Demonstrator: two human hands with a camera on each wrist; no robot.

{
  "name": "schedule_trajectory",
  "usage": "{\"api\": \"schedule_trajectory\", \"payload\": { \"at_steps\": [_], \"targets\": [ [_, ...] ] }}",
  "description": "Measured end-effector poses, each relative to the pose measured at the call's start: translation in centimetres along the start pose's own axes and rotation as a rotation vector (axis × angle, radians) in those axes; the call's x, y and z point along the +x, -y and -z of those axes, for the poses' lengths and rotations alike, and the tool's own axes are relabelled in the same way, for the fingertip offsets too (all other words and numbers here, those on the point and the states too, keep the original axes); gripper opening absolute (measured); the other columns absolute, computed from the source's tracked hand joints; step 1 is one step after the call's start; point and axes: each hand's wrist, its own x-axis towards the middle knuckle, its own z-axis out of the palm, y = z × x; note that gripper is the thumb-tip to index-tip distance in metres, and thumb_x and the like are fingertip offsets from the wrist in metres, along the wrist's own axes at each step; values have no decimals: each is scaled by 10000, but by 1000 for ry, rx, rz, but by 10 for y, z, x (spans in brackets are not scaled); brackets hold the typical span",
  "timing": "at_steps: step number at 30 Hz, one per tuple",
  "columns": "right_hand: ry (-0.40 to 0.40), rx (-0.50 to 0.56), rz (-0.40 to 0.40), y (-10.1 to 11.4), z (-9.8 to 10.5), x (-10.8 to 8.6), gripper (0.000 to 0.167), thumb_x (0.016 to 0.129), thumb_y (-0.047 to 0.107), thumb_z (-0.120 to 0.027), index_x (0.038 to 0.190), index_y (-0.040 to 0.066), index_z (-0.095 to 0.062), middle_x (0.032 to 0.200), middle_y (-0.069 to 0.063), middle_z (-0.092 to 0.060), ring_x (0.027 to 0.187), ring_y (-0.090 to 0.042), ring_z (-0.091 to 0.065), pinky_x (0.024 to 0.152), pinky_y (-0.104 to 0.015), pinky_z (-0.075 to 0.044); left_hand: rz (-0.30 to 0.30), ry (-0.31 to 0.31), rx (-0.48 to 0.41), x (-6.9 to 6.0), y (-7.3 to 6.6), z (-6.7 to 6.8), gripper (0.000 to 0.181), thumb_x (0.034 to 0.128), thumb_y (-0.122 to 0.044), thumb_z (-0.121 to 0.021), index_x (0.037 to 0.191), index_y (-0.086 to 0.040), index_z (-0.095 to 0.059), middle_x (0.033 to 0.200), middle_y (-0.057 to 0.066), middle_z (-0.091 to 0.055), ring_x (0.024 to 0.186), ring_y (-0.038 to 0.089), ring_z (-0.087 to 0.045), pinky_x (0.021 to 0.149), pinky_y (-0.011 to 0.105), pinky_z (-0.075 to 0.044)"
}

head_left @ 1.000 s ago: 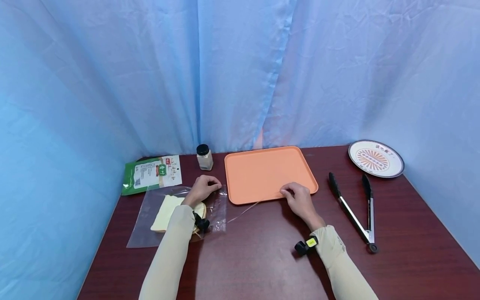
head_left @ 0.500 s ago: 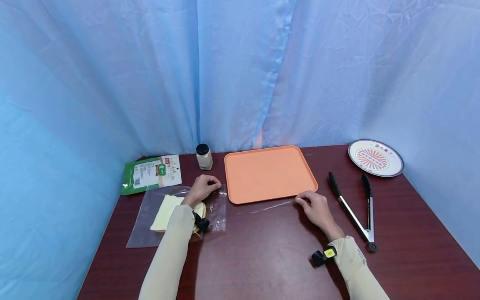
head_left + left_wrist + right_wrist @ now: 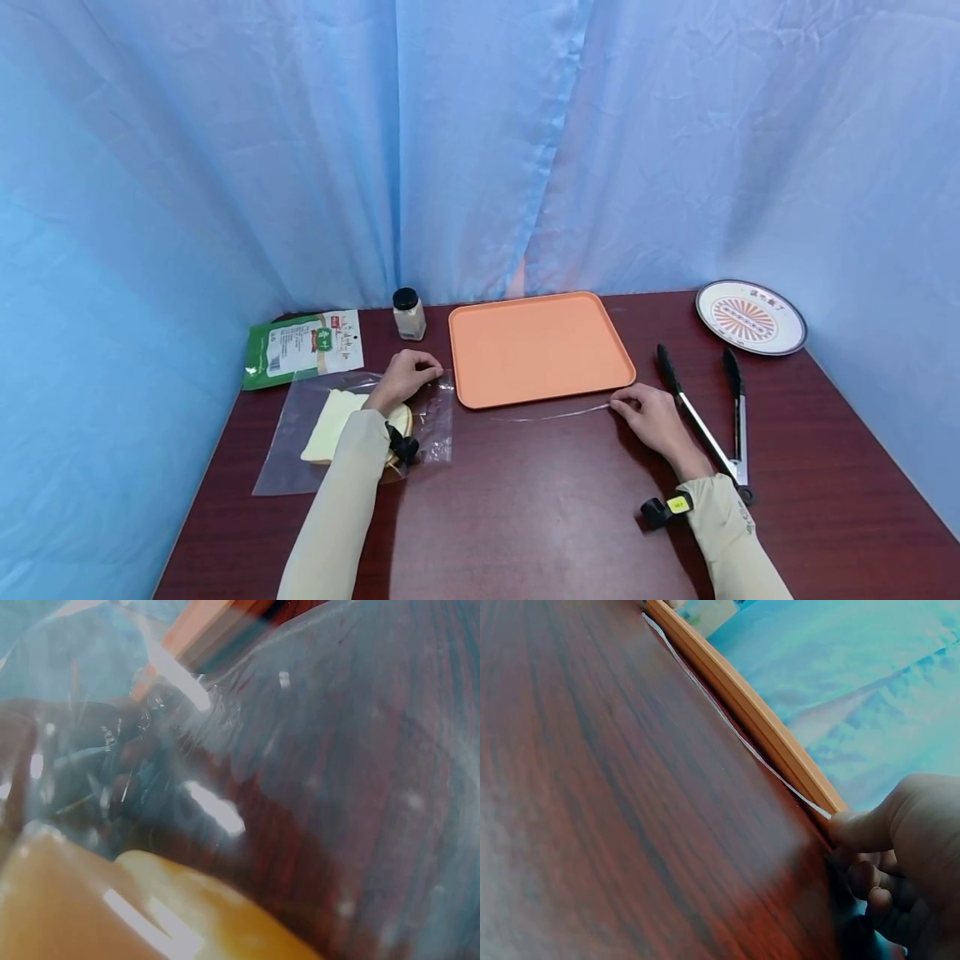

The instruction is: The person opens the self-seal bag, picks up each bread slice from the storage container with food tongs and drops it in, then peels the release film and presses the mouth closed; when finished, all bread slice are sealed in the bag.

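In the head view my left hand [image 3: 403, 382] is over a clear plastic bag [image 3: 281, 467] with sliced bread [image 3: 330, 429] inside, its fingertips pinching the bag's upper right corner. The left wrist view looks through shiny plastic, with the bread [image 3: 202, 907] blurred in front. My right hand [image 3: 654, 419] pinches one end of a thin clear strip [image 3: 558, 415] between thumb and finger. This strip [image 3: 731, 727] trails left along the front edge of the orange tray [image 3: 540, 350], apart from the bag. Some of the right fingers are curled below the thumb in the right wrist view.
A green and white packet [image 3: 303, 348] and a black-capped jar [image 3: 409, 317] stand behind the bag. Black-tipped tongs [image 3: 708, 429] lie spread right of my right hand, with a patterned plate [image 3: 783, 321] behind. Blue curtains [image 3: 480, 150] enclose the dark wooden table [image 3: 495, 533].
My right hand has moved right and slightly toward me, drawing the strip away from the bag along the tray's front edge. My left hand has stayed in place on the bag.
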Motion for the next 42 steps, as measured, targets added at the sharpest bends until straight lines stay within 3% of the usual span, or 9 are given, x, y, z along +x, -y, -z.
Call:
{"api": "schedule_trajectory", "payload": {
  "at_steps": [5,12,18,24,28,32,38,42],
  "targets": [
    [20,-17,7,-1,0,1,54,833,49,-771,883,66,-781,826,-40,-740,663,-39,-511,609,-238,-405,-3,3,15,-1,-1,1,121,950,-123,-671,959,-62,-775,1003,106,-745,806,143,-596,723,246,-479],
    [-20,-26,-32,2,1,2,66,800,60,-793,861,54,-770,772,-47,-721,611,-12,-486,567,-218,-399,-17,23,39,-1,-5,4,126,951,-134,-668,991,-74,-771,1037,94,-746,883,156,-614,805,270,-496],
    [-45,-8,-49,4,3,3,76,825,32,-767,901,39,-760,761,-73,-721,604,3,-480,569,-207,-404,-20,14,46,-4,-12,13,174,944,-182,-679,1064,-80,-753,1084,99,-728,905,190,-615,783,281,-508],
    [-117,22,-47,16,3,6,135,814,5,-767,947,30,-752,727,-67,-692,588,26,-460,549,-196,-396,-140,-65,94,-16,-28,35,241,952,-166,-671,1138,-21,-723,1162,157,-721,1040,277,-649,894,422,-545],
    [-116,25,36,38,-3,8,180,803,23,-787,979,25,-749,763,-70,-695,624,-62,-550,579,-238,-448,-193,-125,130,-30,-36,53,244,954,-148,-670,1151,-10,-715,1198,184,-705,1137,335,-645,983,510,-529],
    [-47,30,142,70,-12,6,247,819,81,-797,1054,30,-739,901,-89,-715,765,-185,-671,686,-351,-547,-217,-139,164,-45,-40,66,245,964,-157,-657,1153,-10,-711,1194,192,-700,1147,350,-638,991,533,-518],
    [38,-13,332,131,-39,-3,343,832,195,-803,1142,84,-708,1086,-89,-666,1018,-249,-637,875,-414,-541,-263,-81,260,-68,-28,73,250,941,-128,-682,1155,-3,-711,1206,198,-702,1182,371,-635,1007,548,-504],
    [108,-51,507,177,-60,-17,406,835,285,-795,1184,109,-685,1176,-96,-653,1103,-240,-613,954,-410,-528,-233,-30,319,-80,-14,72,307,932,-155,-701,1201,-8,-703,1267,194,-682,1229,383,-616,1011,553,-507]
  ]
}}
